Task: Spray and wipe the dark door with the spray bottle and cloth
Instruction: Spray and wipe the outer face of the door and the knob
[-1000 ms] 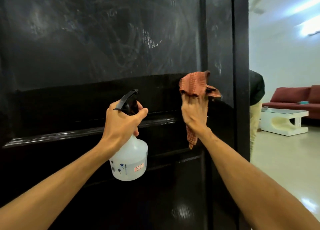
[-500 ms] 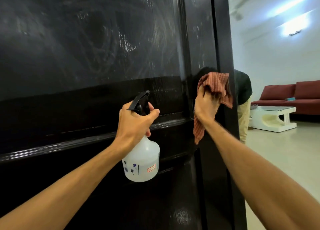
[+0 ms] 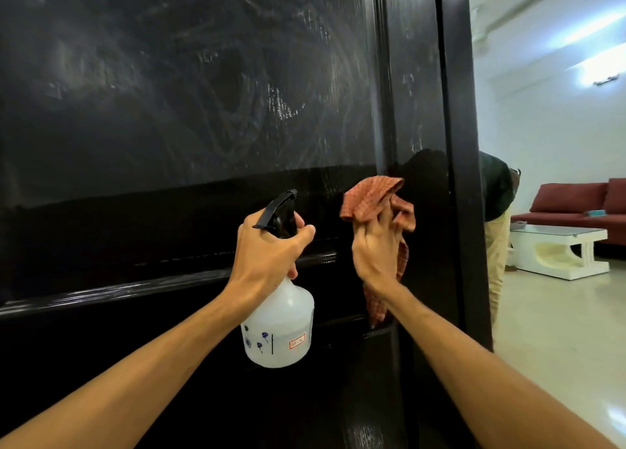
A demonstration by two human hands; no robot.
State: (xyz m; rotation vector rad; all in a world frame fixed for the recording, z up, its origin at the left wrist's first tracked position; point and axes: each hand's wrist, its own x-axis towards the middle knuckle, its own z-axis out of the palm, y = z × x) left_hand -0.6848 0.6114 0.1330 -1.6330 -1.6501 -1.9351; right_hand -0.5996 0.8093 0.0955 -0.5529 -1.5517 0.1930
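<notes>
Fingers of the left hand (image 3: 267, 255) wrap the spray bottle (image 3: 281, 326) neck, hiding it; its red label (image 3: 297, 339) is too small to read. Fingers of the right hand (image 3: 376, 252) clutch the cloth (image 3: 369, 198) against the dark door (image 3: 169, 109).

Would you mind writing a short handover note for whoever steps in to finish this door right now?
Left hand: grips the spray bottle at its neck, nozzle facing the door.
Right hand: holds the bunched cloth up at the door, near its right edge.
Done: the band level with the hands looks dark and glossy, apparently wiped.
Left: the door's upper part is hazy with swirled streaks and likely needs wiping. The lowest part is mostly out of view, so check it.
</notes>
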